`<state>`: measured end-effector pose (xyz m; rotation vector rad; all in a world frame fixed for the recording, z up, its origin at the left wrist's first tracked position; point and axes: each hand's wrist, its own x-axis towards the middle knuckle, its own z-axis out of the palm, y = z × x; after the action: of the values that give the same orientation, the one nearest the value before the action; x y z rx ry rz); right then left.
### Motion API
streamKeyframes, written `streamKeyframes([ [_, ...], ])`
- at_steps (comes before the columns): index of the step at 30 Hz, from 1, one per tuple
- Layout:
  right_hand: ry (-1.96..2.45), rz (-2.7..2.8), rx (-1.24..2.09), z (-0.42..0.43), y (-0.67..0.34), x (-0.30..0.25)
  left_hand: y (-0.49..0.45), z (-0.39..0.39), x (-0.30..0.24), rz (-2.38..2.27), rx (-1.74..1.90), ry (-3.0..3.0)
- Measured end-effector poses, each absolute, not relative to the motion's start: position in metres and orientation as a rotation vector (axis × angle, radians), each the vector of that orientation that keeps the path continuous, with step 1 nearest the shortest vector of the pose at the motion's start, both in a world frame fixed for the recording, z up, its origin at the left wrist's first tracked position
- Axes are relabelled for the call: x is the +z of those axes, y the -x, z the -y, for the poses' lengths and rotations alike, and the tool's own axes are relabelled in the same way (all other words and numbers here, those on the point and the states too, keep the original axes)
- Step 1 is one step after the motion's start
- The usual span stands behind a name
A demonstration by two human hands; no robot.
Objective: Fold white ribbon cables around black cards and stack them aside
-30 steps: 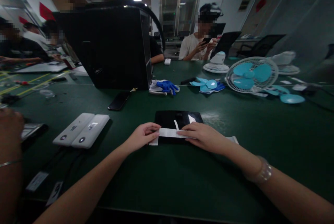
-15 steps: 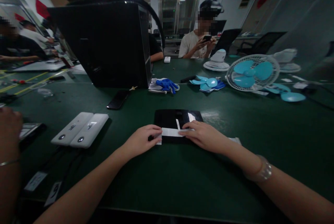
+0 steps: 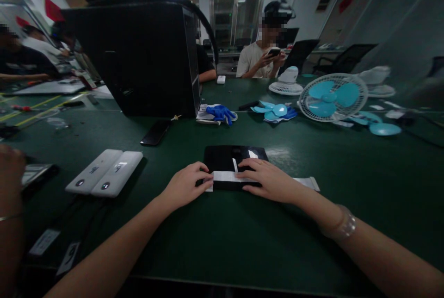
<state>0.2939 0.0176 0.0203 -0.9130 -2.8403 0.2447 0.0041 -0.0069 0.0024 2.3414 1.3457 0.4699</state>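
A flat black case (image 3: 222,155) lies on the table in front of me. Across its near part runs a long white strip (image 3: 225,176) with faint markings, its right end (image 3: 307,183) emerging beyond my right wrist. A short white piece (image 3: 235,165) stands out from the strip toward the back. At the left end of the strip, my left hand (image 3: 187,184) has its thumb and fingertips closed on it. My right hand (image 3: 272,180) lies over the strip and the case, fingers spread and pressing from above.
Two white power-bank-like units (image 3: 104,173) with cables lie left, near another person's hand (image 3: 11,166). Behind are a phone (image 3: 156,132), a large black box (image 3: 138,62) and blue-white gloves (image 3: 218,114). Blue fan blades (image 3: 274,109) and a fan (image 3: 333,97) stand back right.
My right hand has flattened and its fingers have spread over the strip; more of the strip's right end shows. My left hand stays at the left end. The view has shifted slightly.
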Motion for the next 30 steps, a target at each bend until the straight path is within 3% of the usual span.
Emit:
streamKeyframes([
  [7, 1.034, 2.807, 0.31, -0.026, -0.299, 0.013, 0.003, -0.006, -0.008, -1.398, 0.822, -1.837],
  [12, 1.078, 2.835, 0.396, -0.034, -0.304, 0.011, 0.007, -0.015, -0.016, -1.278, 0.787, -1.321],
  [24, 1.138, 2.867, 0.247, -0.034, -0.305, 0.019, 0.005, -0.011, -0.009, -1.279, 0.742, -1.336],
  [30, 1.464, 2.794, 0.062, -0.05, -0.327, 0.021, 0.006, -0.011, -0.01, -1.257, 0.735, -1.344],
])
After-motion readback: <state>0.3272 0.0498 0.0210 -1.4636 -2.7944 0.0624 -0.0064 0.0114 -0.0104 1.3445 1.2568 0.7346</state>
